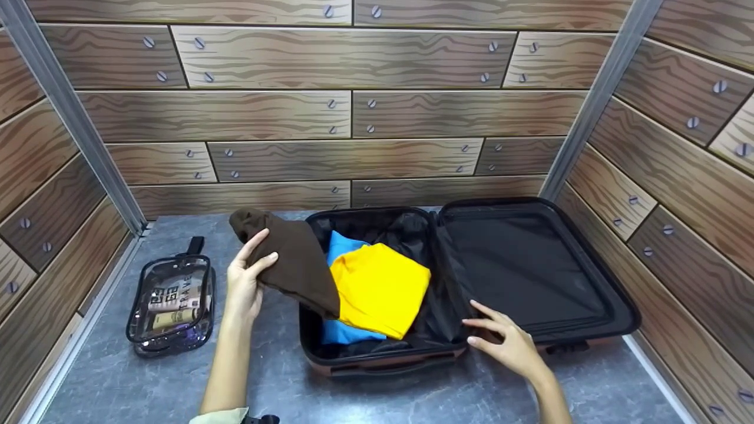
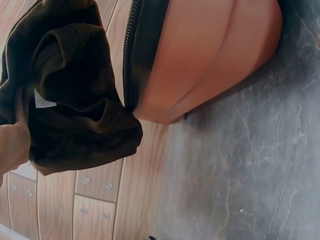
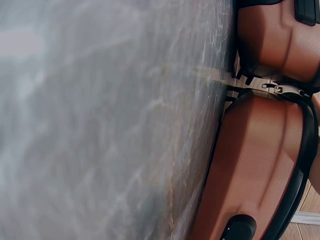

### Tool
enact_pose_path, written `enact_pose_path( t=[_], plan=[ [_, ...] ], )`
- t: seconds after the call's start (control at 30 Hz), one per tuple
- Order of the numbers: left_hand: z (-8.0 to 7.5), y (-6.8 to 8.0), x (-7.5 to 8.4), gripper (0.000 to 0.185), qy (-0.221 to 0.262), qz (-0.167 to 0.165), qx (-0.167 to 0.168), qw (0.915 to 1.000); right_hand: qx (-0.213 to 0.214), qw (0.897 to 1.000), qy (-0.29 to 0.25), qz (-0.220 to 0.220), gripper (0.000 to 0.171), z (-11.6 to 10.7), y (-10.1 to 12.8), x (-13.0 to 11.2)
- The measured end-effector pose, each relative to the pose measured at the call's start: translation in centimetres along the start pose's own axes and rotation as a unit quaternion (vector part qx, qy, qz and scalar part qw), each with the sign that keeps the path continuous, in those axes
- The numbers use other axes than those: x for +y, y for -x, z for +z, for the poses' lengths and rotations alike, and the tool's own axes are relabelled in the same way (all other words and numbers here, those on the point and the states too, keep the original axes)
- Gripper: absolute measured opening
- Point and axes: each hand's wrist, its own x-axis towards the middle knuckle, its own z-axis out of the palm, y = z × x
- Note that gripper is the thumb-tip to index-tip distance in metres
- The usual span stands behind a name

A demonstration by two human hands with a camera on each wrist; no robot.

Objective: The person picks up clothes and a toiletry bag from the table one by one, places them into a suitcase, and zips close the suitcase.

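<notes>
Clear toiletry pouch (image 1: 171, 304) left of open suitcase (image 1: 612, 306), well apart.

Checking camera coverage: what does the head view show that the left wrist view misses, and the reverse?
Head view only: the suitcase's open interior with a yellow garment on a blue garment, the clear toiletry bag on the grey table, and the right hand resting with straight fingers on the suitcase's front rim.

Left wrist view only: the suitcase's reddish-brown outer shell, its zipper, and a white label on the brown garment.

Both: the left hand with its grip on the brown garment, the suitcase, the table and the wood-print walls.
</notes>
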Motion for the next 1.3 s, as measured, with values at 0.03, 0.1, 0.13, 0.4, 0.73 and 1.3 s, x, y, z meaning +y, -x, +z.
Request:
enact_pose_path(
  t=[0.03, 0.1, 0.13, 0.4, 0.73, 1.3],
  plan=[
    [0.1, 0.0, 0.0, 0.044, 0.000, 0.001, 0.000, 1.0000, -0.001, 1.000, -0.001, 0.001, 0.033, 0.0, 0.0, 0.0],
    [0.2, 0.0, 0.0, 0.044, 0.000, 0.003, -0.001, 1.0000, -0.003, 1.000, -0.004, 0.003, 0.033, 0.0, 0.1, 0.0],
    [0.2, 0.0, 0.0, 0.044, 0.002, 0.003, -0.002, 1.0000, -0.002, 1.000, -0.004, 0.005, 0.033, 0.0, 0.1, 0.0],
    [0.7, -0.1, 0.2, 0.043, 0.010, 0.006, -0.010, 0.9999, -0.001, 1.000, -0.006, 0.010, 0.033, 0.1, 0.2, 0.1],
    [2.1, -0.5, 0.5, 0.045, 0.016, 0.009, -0.020, 0.9996, 0.000, 1.000, -0.011, 0.009, 0.033, -0.3, 0.1, 0.0],
    [3.4, -0.9, -0.5, 0.043, 0.021, 0.005, -0.032, 0.9993, -0.004, 1.000, 0.000, 0.010, 0.033, -0.1, 0.0, -0.1]
  ],
)
